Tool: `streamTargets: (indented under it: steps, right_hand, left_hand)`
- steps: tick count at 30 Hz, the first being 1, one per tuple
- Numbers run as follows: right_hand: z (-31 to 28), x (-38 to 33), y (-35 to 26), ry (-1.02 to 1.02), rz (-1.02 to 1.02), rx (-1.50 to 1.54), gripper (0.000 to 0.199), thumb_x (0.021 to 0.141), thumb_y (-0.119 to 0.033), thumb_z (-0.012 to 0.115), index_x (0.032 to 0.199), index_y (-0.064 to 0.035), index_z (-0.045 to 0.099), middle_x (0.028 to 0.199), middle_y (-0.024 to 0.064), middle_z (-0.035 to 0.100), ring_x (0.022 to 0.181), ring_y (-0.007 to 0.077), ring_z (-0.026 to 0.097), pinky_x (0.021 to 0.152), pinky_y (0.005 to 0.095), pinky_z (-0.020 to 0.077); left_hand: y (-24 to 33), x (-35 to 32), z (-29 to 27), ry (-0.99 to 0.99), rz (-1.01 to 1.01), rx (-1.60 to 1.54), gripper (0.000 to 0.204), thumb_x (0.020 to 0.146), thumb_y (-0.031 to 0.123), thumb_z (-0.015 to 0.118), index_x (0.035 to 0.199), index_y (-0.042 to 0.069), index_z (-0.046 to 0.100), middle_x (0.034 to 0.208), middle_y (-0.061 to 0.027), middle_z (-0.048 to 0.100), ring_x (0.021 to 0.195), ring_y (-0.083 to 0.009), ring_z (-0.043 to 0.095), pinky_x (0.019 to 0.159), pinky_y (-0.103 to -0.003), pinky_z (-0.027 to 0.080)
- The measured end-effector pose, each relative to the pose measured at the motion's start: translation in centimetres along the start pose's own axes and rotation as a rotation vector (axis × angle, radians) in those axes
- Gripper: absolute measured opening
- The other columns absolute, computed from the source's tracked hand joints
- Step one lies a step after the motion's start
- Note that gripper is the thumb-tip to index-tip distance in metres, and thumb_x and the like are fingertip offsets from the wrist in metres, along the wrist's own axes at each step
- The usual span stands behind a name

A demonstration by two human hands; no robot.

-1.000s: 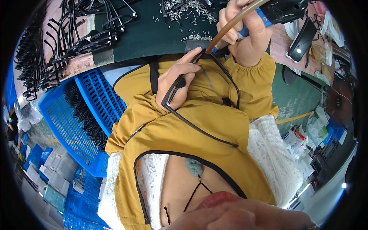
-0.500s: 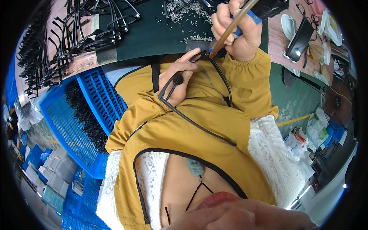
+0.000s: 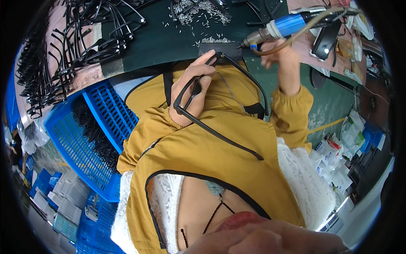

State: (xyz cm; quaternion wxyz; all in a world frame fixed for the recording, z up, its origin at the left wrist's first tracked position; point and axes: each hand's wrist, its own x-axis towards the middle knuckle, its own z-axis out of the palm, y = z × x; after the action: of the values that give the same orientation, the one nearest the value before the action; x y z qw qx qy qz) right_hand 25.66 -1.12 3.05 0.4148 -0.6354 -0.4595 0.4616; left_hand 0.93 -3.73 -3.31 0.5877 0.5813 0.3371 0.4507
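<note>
Black plastic spectacle frame point(image 3: 198, 91) pinched in the left hand point(image 3: 192, 93) grip, hinge end propped on the desk point(image 3: 169, 40) edge for steadiness. Right hand point(image 3: 281, 57) grip wrapped round the blue powered screwdriver point(image 3: 279, 29), tip just beyond the frame's hinge. More frames point(image 3: 84, 38) piled farther left.

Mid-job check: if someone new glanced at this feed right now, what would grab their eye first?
Probably the left hand at centre, gripping a black eyeglass frame over the mustard jacket. Next, the blue powered screwdriver at the right hand at upper right, over the green mat. Then the heap of black frames at upper left.
</note>
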Motion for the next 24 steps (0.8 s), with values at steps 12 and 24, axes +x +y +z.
streamTargets:
  steps: [12, 24]
  right_hand:
    - [0.7, 0.1, 1.9, -0.536, 0.1, -0.333, 0.021, 0.095, -0.018, 0.064, 0.093, 0.0014, 0.071, 0.072, 0.0152, 0.063, 0.065, 0.0247, 0.057, 0.064, 0.0357, 0.0472]
    - [0.4, -0.4, 1.2, -0.448, 0.265, -0.194, 0.022, 0.095, -0.019, 0.065, 0.093, 0.0015, 0.072, 0.068, 0.009, 0.06, 0.063, 0.0147, 0.054, 0.06, 0.0324, 0.0432]
  left_hand:
    - [0.2, 0.6, 0.2, 0.065, 0.047, 0.033, 0.014, 0.104, 0.009, 0.061, 0.115, 0.001, 0.062, 0.137, -0.0271, 0.063, 0.121, -0.0316, 0.069, 0.099, -0.034, 0.054]
    - [-0.4, 0.3, 0.7, 0.131, 0.027, -0.073, 0.015, 0.106, 0.012, 0.059, 0.116, 0.002, 0.061, 0.139, -0.0278, 0.062, 0.123, -0.0346, 0.067, 0.102, -0.037, 0.053]
